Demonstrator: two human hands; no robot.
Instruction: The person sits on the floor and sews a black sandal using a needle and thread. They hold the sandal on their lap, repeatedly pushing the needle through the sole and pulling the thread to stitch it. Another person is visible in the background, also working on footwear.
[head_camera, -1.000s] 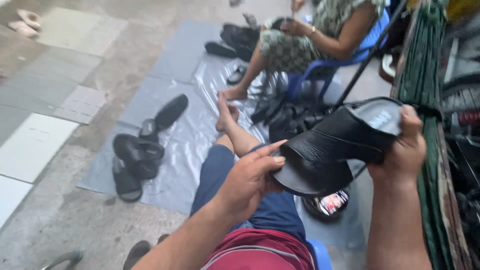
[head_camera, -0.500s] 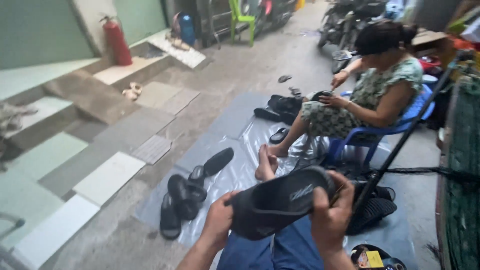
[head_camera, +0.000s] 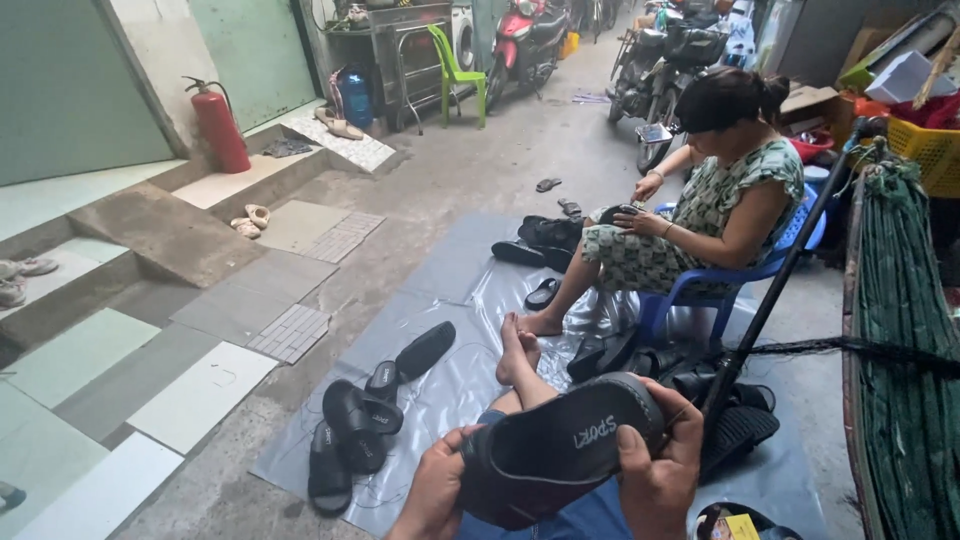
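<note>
I hold a black slide sandal (head_camera: 560, 445) sole-up over my lap, at the bottom middle of the head view. My left hand (head_camera: 432, 490) grips its heel end and my right hand (head_camera: 662, 470) wraps its toe end, thumb across the sole. My bare feet (head_camera: 518, 350) rest crossed on a grey plastic sheet (head_camera: 440, 290) spread on the ground. Several more black sandals (head_camera: 355, 430) lie on the sheet to my left.
A person in a green patterned dress sits on a blue plastic chair (head_camera: 700, 290) ahead, holding another sandal. More sandals pile by that chair. A green hammock (head_camera: 900, 330) hangs at right. A red fire extinguisher (head_camera: 220, 125), steps, a green chair and parked motorbikes stand further off.
The view has tilted up from my lap to the alley. I have turned the sandal from strap side up to sole up, lower in front of me.
</note>
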